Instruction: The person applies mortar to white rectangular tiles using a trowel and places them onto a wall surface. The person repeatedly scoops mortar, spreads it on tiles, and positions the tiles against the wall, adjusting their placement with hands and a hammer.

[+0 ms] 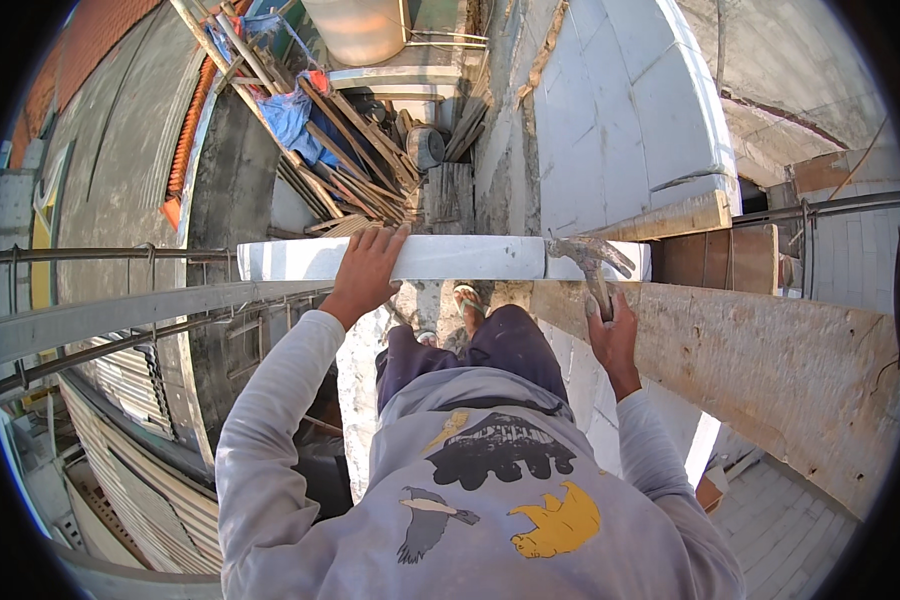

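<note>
Nearest is the wearer's grey shirt (490, 520), with dark trousers (515, 350) beyond it and a sandalled foot (470, 308) between the knees and the white blocks. The right hand (616, 335) is closed around the handle of a hammer (596, 268); its head is over the short block (625, 262), and I cannot tell whether they touch. The left hand (367, 268) lies over the long block (470, 258), fingers stretched across its top and fairly close together. The two blocks meet end to end in a row across the front of the body, a thin seam between them.

To the right, a broad pale plank (760, 365) slants away from just beside the right hand, crowding that side. To the left, a grey rail (120, 315) and tied rebar (100, 255) run towards the row, with corrugated sheets (145, 490) below them.

Past the blocks, a timber (685, 215) lies near the short block, beside a white wall (620, 100). Beyond the long block, a wood pile (370, 165) fills the passage, with a blue tarp (295, 120) and a bucket (425, 147) among it. Farthest off stands a pale tank (355, 28).
</note>
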Tool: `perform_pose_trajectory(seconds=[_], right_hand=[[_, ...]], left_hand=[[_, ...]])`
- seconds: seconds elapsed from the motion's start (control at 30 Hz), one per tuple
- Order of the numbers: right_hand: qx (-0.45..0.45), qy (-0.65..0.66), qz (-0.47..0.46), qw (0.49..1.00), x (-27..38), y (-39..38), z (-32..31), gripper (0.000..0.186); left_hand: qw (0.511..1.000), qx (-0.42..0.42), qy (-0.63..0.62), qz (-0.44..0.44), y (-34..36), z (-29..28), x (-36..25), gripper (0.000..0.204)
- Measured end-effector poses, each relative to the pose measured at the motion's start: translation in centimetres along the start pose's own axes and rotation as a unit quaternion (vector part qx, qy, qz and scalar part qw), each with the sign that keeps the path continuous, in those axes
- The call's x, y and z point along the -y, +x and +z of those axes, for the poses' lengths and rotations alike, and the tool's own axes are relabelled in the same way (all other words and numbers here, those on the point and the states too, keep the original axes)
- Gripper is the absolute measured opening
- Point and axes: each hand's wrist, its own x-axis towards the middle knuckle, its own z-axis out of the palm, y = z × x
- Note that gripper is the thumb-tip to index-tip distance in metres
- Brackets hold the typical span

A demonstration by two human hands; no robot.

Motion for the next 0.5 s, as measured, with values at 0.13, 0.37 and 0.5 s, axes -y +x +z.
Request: perform_pose_trajectory(seconds=[0.13,0.37,0.5], right_hand=[[-0.004,0.036,0.068,0.997,-0.1,-4.2,0.4,0.030],[0.074,0.000,0.203,0.976,-1.9,-16.2,5.2,0.034],[0.101,-0.037,0.234,0.966,-3.5,-21.0,8.0,0.036]], left_hand=[[1.000,0.004,-0.013,0.015,-0.4,0.2,0.4,0.106],[0.993,-0.065,0.040,0.092,-3.3,2.3,1.0,0.094],[0.992,-0.074,0.022,0.101,-5.2,2.9,0.6,0.084]])
